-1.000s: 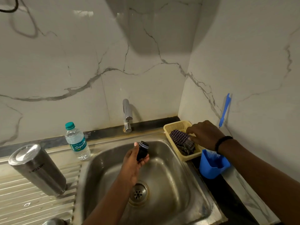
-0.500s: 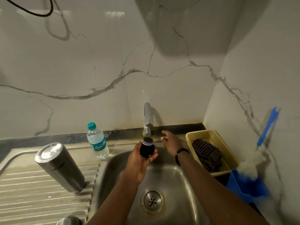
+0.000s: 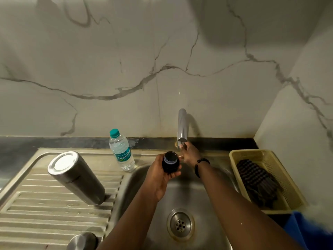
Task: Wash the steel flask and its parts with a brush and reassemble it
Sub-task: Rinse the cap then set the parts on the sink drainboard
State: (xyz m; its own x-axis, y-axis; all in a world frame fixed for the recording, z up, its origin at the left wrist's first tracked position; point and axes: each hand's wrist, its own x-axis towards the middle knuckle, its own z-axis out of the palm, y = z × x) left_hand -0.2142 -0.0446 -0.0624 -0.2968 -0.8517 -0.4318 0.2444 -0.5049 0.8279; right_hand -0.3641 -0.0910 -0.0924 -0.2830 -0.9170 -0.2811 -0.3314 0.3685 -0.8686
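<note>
Marble-veined wall tiles behind a steel sink (image 3: 138, 179) with ribbed drainboard. Steel flask (image 3: 76, 177) inverted on the drainboard, well apart from both hands. Black flask stopper (image 3: 170, 162) held over the basin, left hand (image 3: 160, 175) with fingers curled round it. Right hand (image 3: 189, 154) moved from the yellow basket (image 3: 281, 201) a second ago to the base of the tap (image 3: 182, 127); fingers extended toward it, contact unclear. No water running yet. Likely meaning: rinse of the stopper about to begin; flask body unwashed, reassembly remote. Plastic water bottle (image 3: 121, 150) upright behind the sink edge.
</note>
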